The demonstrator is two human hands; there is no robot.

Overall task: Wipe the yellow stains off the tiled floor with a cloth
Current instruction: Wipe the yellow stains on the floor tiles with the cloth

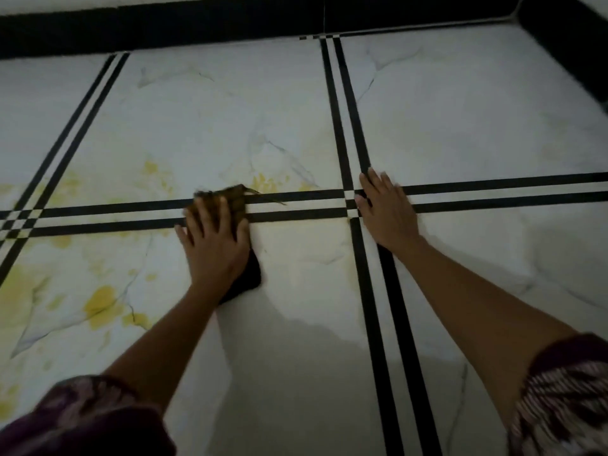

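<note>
Dark brown cloth (237,205) is lying on the tiled floor (296,274), straddling the horizontal double black stripe (296,203), left of the stripe crossing. Left hand (214,245) is pressing flat on the cloth, fingers spread wide, not curling around it. Yellow stains (102,306) are showing on the near-left tile, with fainter ones (266,184) just beyond the cloth's far edge. Right hand (386,209) is resting open, palm down, on the stripe crossing, holding nothing. Patterned sleeves (559,399) are sitting at the lower corners; black skirting (197,24) is running along the far wall.
</note>
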